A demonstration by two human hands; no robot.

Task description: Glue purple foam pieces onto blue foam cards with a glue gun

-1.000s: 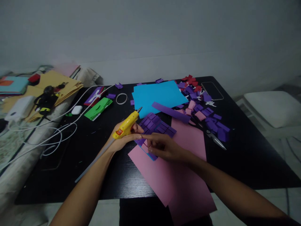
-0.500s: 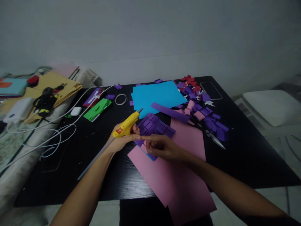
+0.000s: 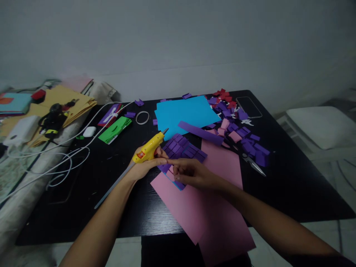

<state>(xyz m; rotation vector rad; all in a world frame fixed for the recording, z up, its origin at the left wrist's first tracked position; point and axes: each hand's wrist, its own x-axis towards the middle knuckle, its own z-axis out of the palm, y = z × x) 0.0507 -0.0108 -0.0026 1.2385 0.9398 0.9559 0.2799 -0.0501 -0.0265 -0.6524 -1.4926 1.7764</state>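
Note:
My left hand (image 3: 144, 167) is closed around a yellow glue gun (image 3: 150, 147), its nozzle pointing up and right. A long grey glue stick (image 3: 113, 189) trails from the gun's rear over my forearm. My right hand (image 3: 191, 172) has its index finger stretched out against my left thumb tip; the other fingers curl loosely, and I see nothing held in them. Under and behind both hands lies a panel (image 3: 178, 146) covered with folded purple paper pieces, some pink, with blue along its lower edge. Pink sheets (image 3: 194, 211) lie beneath it and overhang the table's front edge.
Blue sheets (image 3: 186, 111) and a purple strip (image 3: 200, 132) lie behind the panel. Scissors (image 3: 253, 164) and purple pieces (image 3: 250, 144) are at right. Left are a tape ring (image 3: 142, 117), a green paper bundle (image 3: 115, 129) and white cables (image 3: 71, 159). A white chair (image 3: 322, 126) stands right.

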